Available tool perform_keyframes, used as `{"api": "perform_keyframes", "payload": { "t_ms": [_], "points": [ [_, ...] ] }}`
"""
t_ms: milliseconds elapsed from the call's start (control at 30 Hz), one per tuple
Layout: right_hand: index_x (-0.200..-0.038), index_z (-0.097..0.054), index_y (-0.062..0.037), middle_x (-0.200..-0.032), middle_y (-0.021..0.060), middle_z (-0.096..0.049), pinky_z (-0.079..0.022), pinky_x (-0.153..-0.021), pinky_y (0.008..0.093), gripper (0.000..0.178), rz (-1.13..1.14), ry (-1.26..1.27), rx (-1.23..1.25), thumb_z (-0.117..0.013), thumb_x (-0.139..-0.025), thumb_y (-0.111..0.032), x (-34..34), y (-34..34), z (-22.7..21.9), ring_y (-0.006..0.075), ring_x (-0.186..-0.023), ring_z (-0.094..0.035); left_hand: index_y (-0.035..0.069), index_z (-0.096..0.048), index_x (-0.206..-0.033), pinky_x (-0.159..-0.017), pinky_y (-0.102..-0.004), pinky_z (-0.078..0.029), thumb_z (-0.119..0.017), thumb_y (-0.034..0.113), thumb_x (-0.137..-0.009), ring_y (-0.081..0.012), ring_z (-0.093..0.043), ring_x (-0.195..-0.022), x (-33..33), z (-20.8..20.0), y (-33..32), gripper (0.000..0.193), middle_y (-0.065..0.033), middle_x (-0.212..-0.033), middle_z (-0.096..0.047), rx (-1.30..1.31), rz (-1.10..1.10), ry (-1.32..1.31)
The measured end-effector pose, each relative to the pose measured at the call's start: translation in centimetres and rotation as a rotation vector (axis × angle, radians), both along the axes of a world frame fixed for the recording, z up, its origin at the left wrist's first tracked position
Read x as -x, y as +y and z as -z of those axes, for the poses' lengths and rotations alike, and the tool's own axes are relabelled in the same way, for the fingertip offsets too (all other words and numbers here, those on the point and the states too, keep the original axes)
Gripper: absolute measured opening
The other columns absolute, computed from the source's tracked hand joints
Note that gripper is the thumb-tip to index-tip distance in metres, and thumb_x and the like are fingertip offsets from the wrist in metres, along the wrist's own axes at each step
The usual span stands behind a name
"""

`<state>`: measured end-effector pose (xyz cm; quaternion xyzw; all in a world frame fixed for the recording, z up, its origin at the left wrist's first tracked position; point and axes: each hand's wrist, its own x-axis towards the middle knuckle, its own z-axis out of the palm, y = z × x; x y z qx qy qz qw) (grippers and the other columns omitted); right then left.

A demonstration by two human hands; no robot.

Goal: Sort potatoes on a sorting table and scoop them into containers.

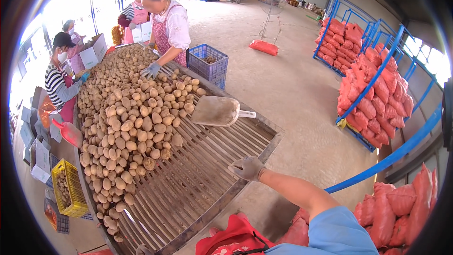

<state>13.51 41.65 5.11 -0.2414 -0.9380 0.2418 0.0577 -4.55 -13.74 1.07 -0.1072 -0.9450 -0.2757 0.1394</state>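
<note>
A big heap of potatoes (pixel 134 108) covers the far and left parts of a slatted sorting table (pixel 188 184). My right hand (pixel 248 168), in a grey glove, hovers by the table's right edge. Its fingers are loosely bent with a gap at the thumb, and nothing shows in them. Nearest to it, a scoop (pixel 217 111) with a dusty pan and white handle lies on the slats against the potatoes. At the bottom edge only a bit of my gloved left hand (pixel 143 250) shows by the table's near end; its fingers are hidden.
Across the table a co-worker's gloved hand (pixel 151 70) touches the potatoes. Several other people stand at the far and left sides. A red scoop (pixel 69 132), a yellow crate (pixel 68 188) and cartons line the left; a blue crate (pixel 207 63) stands beyond. Red sacks (pixel 375 94) are stacked right.
</note>
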Motion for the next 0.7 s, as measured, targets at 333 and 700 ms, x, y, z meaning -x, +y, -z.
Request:
{"api": "perform_keyframes", "payload": {
  "t_ms": [333, 700],
  "points": [
    [-0.097, -0.080, -0.0119, -0.097, 0.0173, -0.079, -0.057, -0.086, 0.0513, 0.051, -0.017, 0.033, 0.026, -0.054, -0.110, -0.054, -0.15, 0.46, 0.57, 0.0413, -0.095, -0.074, 0.010, -0.082, -0.103, -0.077, -0.0423, -0.060, -0.072, 0.026, -0.104, -0.0300, -0.077, -0.084, 0.36, 0.82, -0.66, 0.019, -0.0113, -0.095, -0.081, 0.063, 0.020, -0.039],
    [-0.096, -0.080, -0.0102, -0.097, 0.0179, -0.079, -0.056, -0.087, 0.0504, 0.052, -0.002, 0.001, 0.046, -0.054, -0.110, -0.054, -0.06, 0.17, 0.01, 0.0411, -0.095, -0.074, 0.010, -0.082, -0.100, -0.074, -0.0427, -0.060, -0.072, 0.028, -0.104, -0.0301, -0.076, -0.080, 0.20, 0.92, -0.59, 0.021, -0.0113, -0.092, -0.081, 0.030, 0.016, 0.050]
  ]
}}
